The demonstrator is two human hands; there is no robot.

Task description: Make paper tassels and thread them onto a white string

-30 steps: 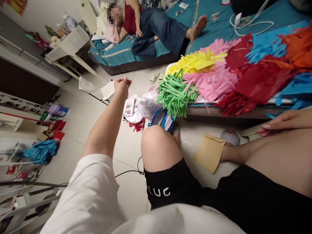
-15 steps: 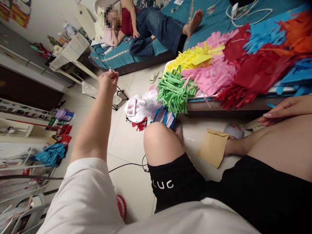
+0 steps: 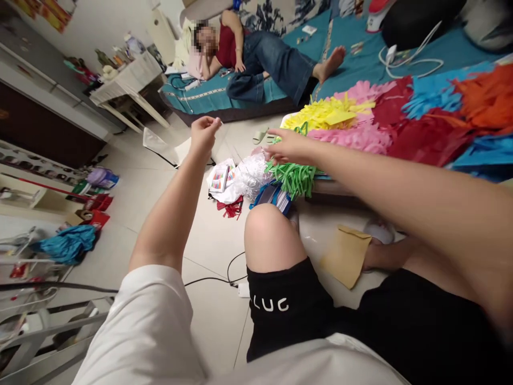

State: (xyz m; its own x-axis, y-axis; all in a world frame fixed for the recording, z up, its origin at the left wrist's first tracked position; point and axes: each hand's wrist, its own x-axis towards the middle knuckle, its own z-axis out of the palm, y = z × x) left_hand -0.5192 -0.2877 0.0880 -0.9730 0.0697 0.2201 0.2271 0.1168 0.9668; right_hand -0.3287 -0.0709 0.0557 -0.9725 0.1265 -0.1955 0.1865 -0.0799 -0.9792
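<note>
My left hand (image 3: 203, 135) is stretched out in front of me, its fingers pinched on something thin and pale that I cannot make out. My right hand (image 3: 287, 150) reaches forward with fingers extended, hovering over the green fringed paper (image 3: 295, 176) at the near end of a low platform (image 3: 336, 187). Further along the platform lie yellow (image 3: 320, 111), pink (image 3: 352, 136), red (image 3: 425, 139), blue and orange fringed paper piles. My bare knee (image 3: 269, 235) rises in the middle.
A brown envelope (image 3: 348, 255) lies on the floor tiles by my foot. Plastic wrap and printed cards (image 3: 232, 179) sit past my knee. Another person lies on a teal mattress (image 3: 224, 91) at the back. A white side table (image 3: 128, 83) and clutter line the left wall.
My right arm has swung from resting on my thigh forward to the green paper. My left hand stays raised, shifted slightly right.
</note>
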